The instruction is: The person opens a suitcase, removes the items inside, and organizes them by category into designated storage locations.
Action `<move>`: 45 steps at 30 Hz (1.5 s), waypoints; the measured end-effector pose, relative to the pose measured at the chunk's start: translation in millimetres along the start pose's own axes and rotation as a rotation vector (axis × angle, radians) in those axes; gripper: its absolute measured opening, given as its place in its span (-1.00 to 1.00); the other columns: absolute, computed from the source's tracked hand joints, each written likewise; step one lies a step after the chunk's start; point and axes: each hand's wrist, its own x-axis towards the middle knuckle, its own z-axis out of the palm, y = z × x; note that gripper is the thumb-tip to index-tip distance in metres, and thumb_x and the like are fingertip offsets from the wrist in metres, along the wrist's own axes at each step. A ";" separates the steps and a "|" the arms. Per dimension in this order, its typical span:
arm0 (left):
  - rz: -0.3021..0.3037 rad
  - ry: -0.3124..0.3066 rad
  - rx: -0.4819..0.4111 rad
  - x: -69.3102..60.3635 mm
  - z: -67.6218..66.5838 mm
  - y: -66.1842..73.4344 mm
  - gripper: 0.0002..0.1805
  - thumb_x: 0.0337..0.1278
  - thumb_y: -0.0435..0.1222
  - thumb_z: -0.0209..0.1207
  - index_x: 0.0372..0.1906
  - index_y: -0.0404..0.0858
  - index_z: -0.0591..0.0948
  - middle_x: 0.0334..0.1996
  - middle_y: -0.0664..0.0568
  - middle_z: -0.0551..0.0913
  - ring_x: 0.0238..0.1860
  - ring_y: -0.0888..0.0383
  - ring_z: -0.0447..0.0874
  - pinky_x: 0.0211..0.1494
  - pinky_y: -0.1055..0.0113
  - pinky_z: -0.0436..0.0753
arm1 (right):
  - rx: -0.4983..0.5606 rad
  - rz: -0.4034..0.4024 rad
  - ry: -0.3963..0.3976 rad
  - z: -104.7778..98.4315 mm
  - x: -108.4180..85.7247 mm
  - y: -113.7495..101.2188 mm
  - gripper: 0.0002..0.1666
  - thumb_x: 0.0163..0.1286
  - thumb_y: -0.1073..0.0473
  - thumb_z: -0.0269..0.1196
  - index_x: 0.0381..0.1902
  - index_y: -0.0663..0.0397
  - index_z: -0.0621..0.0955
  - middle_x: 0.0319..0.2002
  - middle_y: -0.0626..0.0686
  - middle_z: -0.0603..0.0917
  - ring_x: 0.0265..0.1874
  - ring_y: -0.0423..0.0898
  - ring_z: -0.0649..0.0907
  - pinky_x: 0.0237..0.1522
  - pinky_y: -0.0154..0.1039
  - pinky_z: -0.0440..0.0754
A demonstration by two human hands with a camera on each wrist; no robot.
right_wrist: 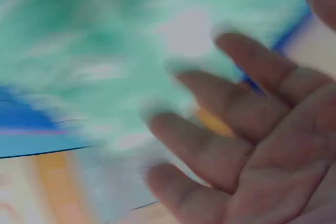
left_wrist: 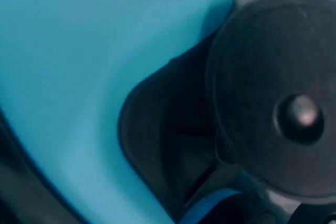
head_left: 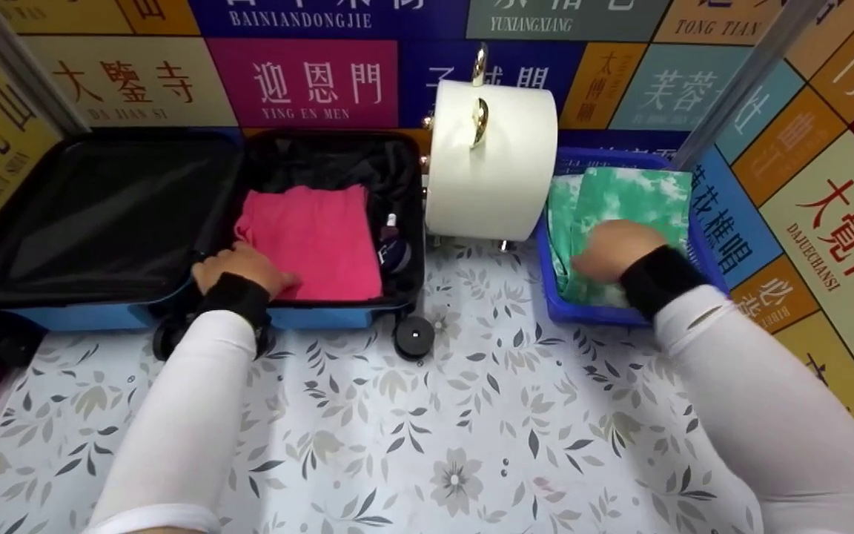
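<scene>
My left hand (head_left: pixel 243 268) rests on the near edge of the open black-lined suitcase (head_left: pixel 412 293), its thumb against a folded pink cloth (head_left: pixel 316 241). The left wrist view shows only the suitcase's blue shell (left_wrist: pixel 105 66) and a black wheel (left_wrist: pixel 252 93); the hand is out of that frame. My right hand (head_left: pixel 614 251) is over a folded green-and-white cloth (head_left: pixel 638 196) in a blue basket (head_left: pixel 557 308). In the right wrist view, the fingers of the right hand (right_wrist: pixel 247 124) are spread and slightly bent beside the blurred green cloth (right_wrist: pixel 105 51), gripping nothing.
A cream pot (head_left: pixel 494 163) with gold handles lies on its side between suitcase and basket. A small bottle (head_left: pixel 391 226) and a dark round item (head_left: pixel 394 256) sit right of the pink cloth. Panels with lettering (head_left: pixel 308 81) stand behind; a leaf-patterned covering (head_left: pixel 457 415) lies in front.
</scene>
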 end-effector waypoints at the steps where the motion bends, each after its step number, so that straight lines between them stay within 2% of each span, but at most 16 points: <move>1: -0.007 -0.013 0.007 0.1 -0.5 -0.9 0.32 0.17 0.42 0.16 0.55 -0.63 0.10 0.45 -0.57 0.32 0.48 -0.49 0.28 0.51 -0.37 0.26 | 0.035 -0.040 0.009 1.4 -2.7 -22.5 -0.43 0.58 -0.22 0.12 -0.29 0.17 0.71 -0.33 0.20 0.75 -0.45 0.09 0.71 -0.24 0.11 0.74; 4: -0.006 -0.060 0.018 1.6 -0.9 -1.9 0.35 0.15 0.47 0.12 0.54 -0.65 0.11 0.47 -0.55 0.33 0.49 -0.52 0.25 0.52 -0.36 0.27 | 0.167 -0.191 0.030 12.8 -2.6 -91.5 -0.50 0.55 -0.26 0.18 -0.16 0.05 0.72 -0.25 0.08 0.77 -0.39 0.00 0.73 -0.16 0.01 0.76; 6: 0.002 -0.083 0.022 3.2 -0.2 -1.0 0.33 0.16 0.48 0.09 0.54 -0.63 0.17 0.47 -0.52 0.34 0.49 -0.51 0.26 0.52 -0.35 0.28 | 0.272 -0.295 0.058 23.8 5.8 -133.0 -0.51 0.55 -0.24 0.21 0.05 0.04 0.71 -0.06 0.09 0.78 -0.16 0.02 0.75 0.02 0.03 0.74; 8: 0.020 -0.095 0.042 4.5 1.3 1.0 0.28 0.18 0.48 0.06 0.52 -0.59 0.26 0.45 -0.51 0.37 0.47 -0.49 0.30 0.52 -0.36 0.26 | 0.409 -0.348 0.061 35.4 19.9 -168.4 -0.41 0.55 -0.21 0.22 0.30 0.04 0.62 0.20 0.11 0.73 0.12 0.06 0.72 0.26 0.04 0.66; 10: 0.019 -0.103 0.038 5.6 4.1 3.2 0.23 0.17 0.49 0.06 0.48 -0.54 0.37 0.44 -0.53 0.38 0.46 -0.48 0.31 0.52 -0.35 0.23 | 0.536 -0.345 0.044 46.5 38.4 -195.6 -0.27 0.54 -0.21 0.23 0.47 0.09 0.49 0.38 0.15 0.61 0.34 0.09 0.61 0.42 0.03 0.54; 13: 0.012 -0.107 0.019 6.8 10.3 5.7 0.20 0.13 0.50 0.09 0.43 -0.51 0.46 0.41 -0.57 0.37 0.44 -0.47 0.28 0.51 -0.32 0.19 | 0.681 -0.236 0.011 61.1 66.0 -221.4 -0.11 0.51 -0.21 0.24 0.58 0.19 0.34 0.51 0.21 0.47 0.50 0.10 0.47 0.55 -0.03 0.40; 16: 0.009 -0.103 -0.013 9.1 16.7 7.9 0.25 0.08 0.50 0.14 0.47 -0.53 0.40 0.44 -0.58 0.31 0.48 -0.46 0.18 0.54 -0.29 0.13 | 0.752 -0.117 -0.019 71.2 86.6 -231.9 -0.05 0.48 -0.17 0.26 0.60 0.27 0.29 0.55 0.24 0.41 0.54 0.10 0.42 0.55 -0.08 0.39; 19: 0.021 -0.098 -0.019 11.5 20.7 9.3 0.26 0.10 0.50 0.13 0.49 -0.53 0.37 0.45 -0.56 0.33 0.50 -0.46 0.16 0.55 -0.29 0.10 | 0.754 -0.069 -0.056 76.9 98.9 -234.7 -0.06 0.47 -0.15 0.27 0.57 0.32 0.32 0.55 0.23 0.41 0.47 0.11 0.49 0.45 -0.05 0.52; 23: 0.034 -0.091 -0.028 14.1 21.1 8.8 0.18 0.12 0.50 0.11 0.49 -0.42 0.44 0.45 -0.47 0.42 0.52 -0.47 0.16 0.54 -0.31 0.09 | 0.713 -0.079 -0.116 81.4 106.8 -236.5 -0.07 0.48 -0.16 0.26 0.56 0.34 0.33 0.54 0.23 0.42 0.34 0.13 0.58 0.33 -0.04 0.61; 28: 0.055 -0.068 -0.073 16.4 16.8 5.0 0.08 0.13 0.47 0.14 0.46 -0.33 0.52 0.43 -0.38 0.48 0.50 -0.47 0.21 0.52 -0.34 0.08 | 0.745 -0.095 -0.137 83.3 112.1 -239.8 -0.07 0.48 -0.11 0.28 0.55 0.40 0.31 0.56 0.26 0.37 0.46 0.14 0.49 0.40 -0.03 0.57; 31: 0.077 -0.067 -0.085 18.0 14.3 1.1 0.06 0.16 0.45 0.12 0.43 -0.33 0.54 0.41 -0.36 0.51 0.47 -0.46 0.28 0.49 -0.36 0.11 | 0.769 -0.096 -0.129 84.1 114.5 -241.3 -0.07 0.46 -0.09 0.31 0.54 0.42 0.32 0.56 0.26 0.37 0.50 0.14 0.46 0.43 -0.03 0.55; 36: 0.120 -0.060 -0.084 21.4 12.9 -4.8 0.02 0.21 0.45 0.07 0.38 -0.34 0.58 0.34 -0.31 0.59 0.32 -0.31 0.53 0.40 -0.38 0.21 | 0.686 -0.138 -0.045 87.1 118.3 -243.7 -0.11 0.42 -0.09 0.33 0.44 0.48 0.43 0.44 0.30 0.51 0.40 0.11 0.53 0.45 -0.09 0.51; 38: 0.116 -0.065 -0.096 21.5 12.4 -5.0 0.11 0.21 0.45 0.06 0.46 -0.42 0.47 0.40 -0.32 0.54 0.34 -0.29 0.55 0.44 -0.38 0.19 | 0.656 -0.157 -0.018 88.9 119.6 -245.0 -0.18 0.40 -0.08 0.34 0.35 0.50 0.51 0.35 0.31 0.58 0.29 0.09 0.59 0.41 -0.10 0.53; 41: 0.096 -0.092 -0.129 22.3 11.3 -4.1 0.31 0.21 0.45 0.03 0.60 -0.60 0.07 0.50 -0.37 0.42 0.43 -0.33 0.47 0.49 -0.41 0.13 | 0.626 -0.182 0.001 90.7 121.1 -247.0 -0.33 0.37 -0.03 0.36 0.16 0.48 0.62 0.18 0.30 0.67 0.06 0.03 0.61 0.31 -0.10 0.59; 43: 0.077 -0.107 -0.146 22.6 10.7 -3.6 0.40 0.23 0.44 0.01 0.60 -0.65 -0.20 0.54 -0.39 0.35 0.47 -0.36 0.42 0.51 -0.41 0.12 | 0.578 -0.211 0.006 90.9 122.0 -248.1 -0.47 0.33 0.02 0.37 -0.01 0.42 0.68 0.06 0.26 0.70 -0.08 0.00 0.58 0.25 -0.10 0.62; 45: 0.073 -0.114 -0.163 22.3 9.4 -5.1 0.42 0.26 0.42 0.01 0.58 -0.67 -0.32 0.54 -0.41 0.33 0.48 -0.37 0.41 0.49 -0.43 0.14 | 0.523 -0.248 0.008 90.7 123.2 -249.4 -0.59 0.28 0.06 0.37 -0.12 0.34 0.67 -0.04 0.22 0.69 -0.15 -0.01 0.54 0.21 -0.10 0.63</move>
